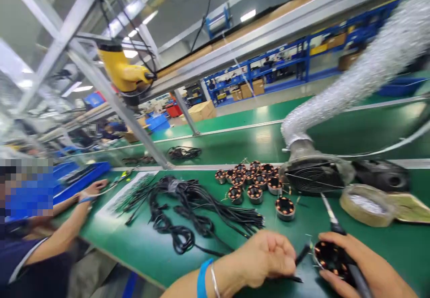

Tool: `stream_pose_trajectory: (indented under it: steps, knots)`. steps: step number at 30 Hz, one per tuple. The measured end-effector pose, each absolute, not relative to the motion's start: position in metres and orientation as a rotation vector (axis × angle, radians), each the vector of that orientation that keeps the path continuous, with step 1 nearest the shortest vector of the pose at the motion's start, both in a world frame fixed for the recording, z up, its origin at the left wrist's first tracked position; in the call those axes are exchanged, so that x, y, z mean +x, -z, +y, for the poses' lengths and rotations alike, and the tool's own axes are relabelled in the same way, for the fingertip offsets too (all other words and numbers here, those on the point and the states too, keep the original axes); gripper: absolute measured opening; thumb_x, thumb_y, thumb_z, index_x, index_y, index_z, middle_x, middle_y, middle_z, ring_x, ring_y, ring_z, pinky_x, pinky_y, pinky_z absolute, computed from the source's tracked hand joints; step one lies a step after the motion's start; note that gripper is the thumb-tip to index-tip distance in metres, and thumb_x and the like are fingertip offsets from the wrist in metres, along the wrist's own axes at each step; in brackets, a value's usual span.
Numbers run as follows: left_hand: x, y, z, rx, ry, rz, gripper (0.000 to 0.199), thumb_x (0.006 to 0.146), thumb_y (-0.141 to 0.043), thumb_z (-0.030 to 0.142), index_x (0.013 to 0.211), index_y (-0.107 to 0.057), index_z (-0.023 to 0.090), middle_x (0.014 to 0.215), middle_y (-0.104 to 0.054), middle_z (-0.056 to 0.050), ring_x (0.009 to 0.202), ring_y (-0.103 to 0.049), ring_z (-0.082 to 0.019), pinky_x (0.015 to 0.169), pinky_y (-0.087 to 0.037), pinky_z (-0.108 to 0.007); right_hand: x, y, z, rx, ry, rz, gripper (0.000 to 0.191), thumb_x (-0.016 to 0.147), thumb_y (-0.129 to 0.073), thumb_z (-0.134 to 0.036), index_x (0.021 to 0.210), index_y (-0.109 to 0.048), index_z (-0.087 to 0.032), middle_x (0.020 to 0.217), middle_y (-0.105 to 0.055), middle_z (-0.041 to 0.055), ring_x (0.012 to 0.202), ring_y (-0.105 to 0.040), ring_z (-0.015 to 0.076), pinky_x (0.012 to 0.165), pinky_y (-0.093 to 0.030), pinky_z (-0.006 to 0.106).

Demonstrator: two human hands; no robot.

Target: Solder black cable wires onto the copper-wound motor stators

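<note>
My left hand (268, 260), with a blue band and a bracelet at the wrist, is closed in a pinch on the end of a black cable (303, 255). Just right of it, my right hand (366, 266) grips a round motor stator (331, 257) with copper windings between thumb and finger. The same hand also holds a soldering iron (356, 273) with a black handle, its metal shaft pointing away. The cable end is close to the stator's left rim; contact cannot be made out. Several similar stators (254, 193) stand beyond my hands.
Black cables (188, 195) lie bundled on the green bench (134, 248). A fume extractor (312, 172) with a silver duct (346, 80) stands ahead, beside a tape roll (367, 206). A yellow heat gun (126, 71) hangs upper left. At left, a co-worker's arm (60, 239) reaches over the bench.
</note>
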State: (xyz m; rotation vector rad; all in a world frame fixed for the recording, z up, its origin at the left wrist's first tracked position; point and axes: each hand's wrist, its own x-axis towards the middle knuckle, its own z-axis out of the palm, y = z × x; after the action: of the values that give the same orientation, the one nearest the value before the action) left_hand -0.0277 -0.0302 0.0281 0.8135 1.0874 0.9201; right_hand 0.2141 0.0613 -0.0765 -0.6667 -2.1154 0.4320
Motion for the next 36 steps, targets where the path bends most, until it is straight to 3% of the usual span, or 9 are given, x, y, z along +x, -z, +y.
stream_pose_trajectory:
  steps: [3,6,14,17,20,23,26,28,36]
  knots:
    - [-0.015,-0.009,-0.029,0.769,-0.835,1.057,0.063,0.042,-0.09,0.062,0.065,-0.052,0.018,0.039,-0.037,0.013,0.033,-0.019,-0.002,0.036,-0.01,-0.02,0.214,0.048,0.053,-0.665,-0.429,-2.211,0.051,0.077,-0.072,-0.036,0.124,-0.056,-0.025,0.1,-0.07,0.0038,0.084,-0.072,0.0194,0.073,-0.062,0.025]
    - [-0.02,-0.014,-0.029,0.896,-0.883,1.094,0.063,0.051,-0.084,0.068,0.068,-0.05,0.018,0.043,-0.034,0.013,0.041,-0.019,-0.003,0.042,-0.012,-0.021,0.209,0.021,0.043,-0.725,-0.518,-2.151,0.044,0.081,-0.066,-0.031,0.123,-0.053,-0.024,0.104,-0.069,0.0054,0.088,-0.071,0.0191,0.077,-0.061,0.026]
    - [-0.025,-0.005,-0.023,1.248,-0.735,1.308,0.052,0.078,-0.064,0.067,0.078,-0.057,0.016,0.057,-0.04,0.007,0.054,-0.03,-0.009,0.05,-0.021,-0.023,0.177,-0.015,0.027,-0.614,-0.758,-2.03,0.027,0.089,-0.051,-0.013,0.113,-0.048,-0.026,0.079,-0.064,-0.0047,0.06,-0.064,0.0081,0.059,-0.054,0.015]
    - [-0.029,-0.019,-0.017,1.522,-0.738,1.284,0.049,0.096,-0.043,0.057,0.086,-0.064,0.015,0.074,-0.057,-0.001,0.069,-0.048,-0.014,0.066,-0.037,-0.026,0.174,-0.016,0.027,-0.594,-0.713,-2.015,0.025,0.088,-0.051,-0.012,0.109,-0.05,-0.026,0.08,-0.063,-0.0043,0.06,-0.063,0.008,0.059,-0.053,0.015]
    - [-0.027,-0.029,-0.013,1.758,-0.78,1.24,0.046,0.102,-0.034,0.049,0.094,-0.066,0.017,0.092,-0.059,-0.005,0.091,-0.053,-0.019,0.085,-0.04,-0.03,0.172,-0.015,0.027,-0.591,-0.667,-1.991,0.024,0.088,-0.051,-0.012,0.108,-0.051,-0.026,0.08,-0.062,-0.0037,0.061,-0.063,0.0082,0.059,-0.053,0.015]
    - [-0.017,-0.022,-0.011,1.601,-0.769,1.208,0.048,0.099,-0.036,0.058,0.084,-0.056,0.017,0.081,-0.054,-0.003,0.073,-0.053,-0.015,0.068,-0.042,-0.026,0.17,-0.012,0.027,-0.597,-0.655,-1.963,0.026,0.088,-0.053,-0.013,0.11,-0.051,-0.025,0.082,-0.063,-0.0028,0.064,-0.064,0.0089,0.062,-0.055,0.016]
    - [-0.009,-0.009,-0.006,1.27,-0.73,1.072,0.055,0.091,-0.038,0.072,0.08,-0.049,0.019,0.06,-0.047,0.004,0.045,-0.036,-0.009,0.046,-0.029,-0.023,0.169,-0.011,0.028,-0.601,-0.713,-1.929,0.026,0.089,-0.053,-0.013,0.112,-0.05,-0.025,0.085,-0.063,-0.0021,0.064,-0.065,0.0085,0.062,-0.056,0.016]
    - [-0.007,-0.005,-0.003,1.187,-0.77,0.959,0.058,0.088,-0.041,0.075,0.08,-0.048,0.019,0.055,-0.043,0.006,0.045,-0.03,-0.008,0.046,-0.024,-0.022,0.168,-0.011,0.028,-0.611,-0.772,-1.899,0.026,0.089,-0.053,-0.012,0.112,-0.049,-0.025,0.085,-0.062,-0.0025,0.061,-0.064,0.0076,0.06,-0.056,0.015]
    - [-0.005,0.002,-0.007,1.159,-1.033,0.919,0.046,0.089,-0.055,0.064,0.093,-0.049,0.019,0.074,-0.046,0.003,0.062,-0.037,-0.009,0.059,-0.029,-0.022,0.156,-0.001,0.022,-0.713,-0.592,-1.728,0.024,0.086,-0.062,-0.013,0.106,-0.056,-0.025,0.082,-0.064,-0.0029,0.058,-0.063,0.0085,0.058,-0.055,0.016]
